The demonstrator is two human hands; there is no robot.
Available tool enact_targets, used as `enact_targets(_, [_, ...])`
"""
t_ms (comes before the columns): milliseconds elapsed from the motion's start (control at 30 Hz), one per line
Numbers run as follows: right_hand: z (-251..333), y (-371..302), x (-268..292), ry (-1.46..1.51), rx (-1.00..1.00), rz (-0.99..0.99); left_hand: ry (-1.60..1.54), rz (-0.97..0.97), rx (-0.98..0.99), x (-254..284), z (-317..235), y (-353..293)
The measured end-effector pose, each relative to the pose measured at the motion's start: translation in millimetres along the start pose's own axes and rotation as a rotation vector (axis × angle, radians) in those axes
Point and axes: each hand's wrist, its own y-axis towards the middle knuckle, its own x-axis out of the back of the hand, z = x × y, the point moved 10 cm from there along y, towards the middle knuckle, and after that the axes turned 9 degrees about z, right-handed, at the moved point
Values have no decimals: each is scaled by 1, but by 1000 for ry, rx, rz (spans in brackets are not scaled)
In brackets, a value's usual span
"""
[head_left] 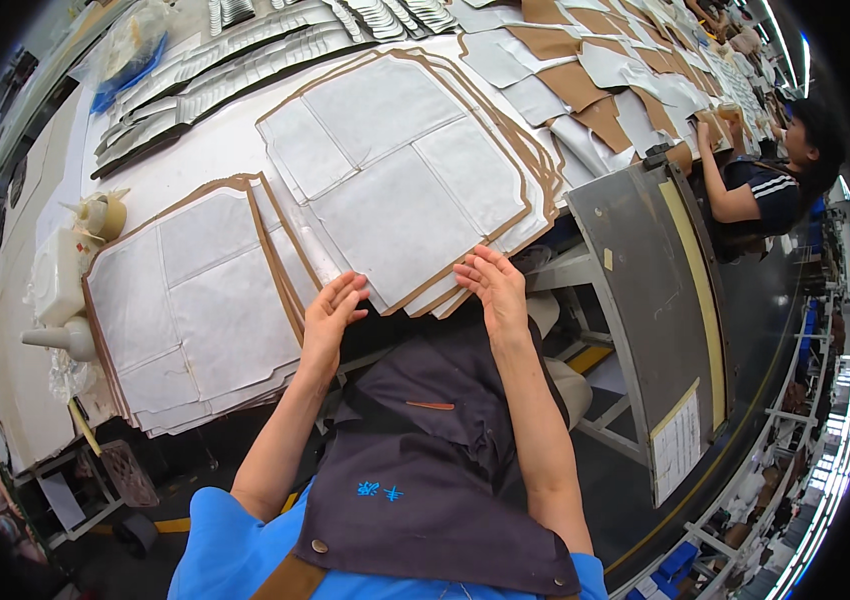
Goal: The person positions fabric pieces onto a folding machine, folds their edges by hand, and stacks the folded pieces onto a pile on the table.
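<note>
A stack of white-faced panels with brown edges lies on the table in front of me, its near corner reaching over the table edge. My left hand is by the stack's lower left corner, fingers loosely bent and apart, with nothing visible in them. My right hand is at the near right edge, fingers stretched over the top panel's brown border; I cannot tell whether they press on it. A second stack of similar seamed panels lies to the left, beside my left forearm.
Left of the stacks stand a white plastic bottle and a tape roll. Rows of dark and silvery strips lie at the back. Brown and white pieces cover the far right. A grey board stands right; a co-worker works beyond.
</note>
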Motion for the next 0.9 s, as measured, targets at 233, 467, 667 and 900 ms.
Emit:
enact_targets(233, [-5,-10,0,2,-5,-42,-280,-125,128,1,-3,21])
enact_targets(467, [1,-29,0,-89,4,14,196,-109,161,12,-26,62])
enact_targets(667, [13,-19,-51,-86,-147,241,-42,58,-104,-29,-93,103])
enact_targets(900, [100,80,-24,185,74,-29,-188,305,-271,-46,-135,105])
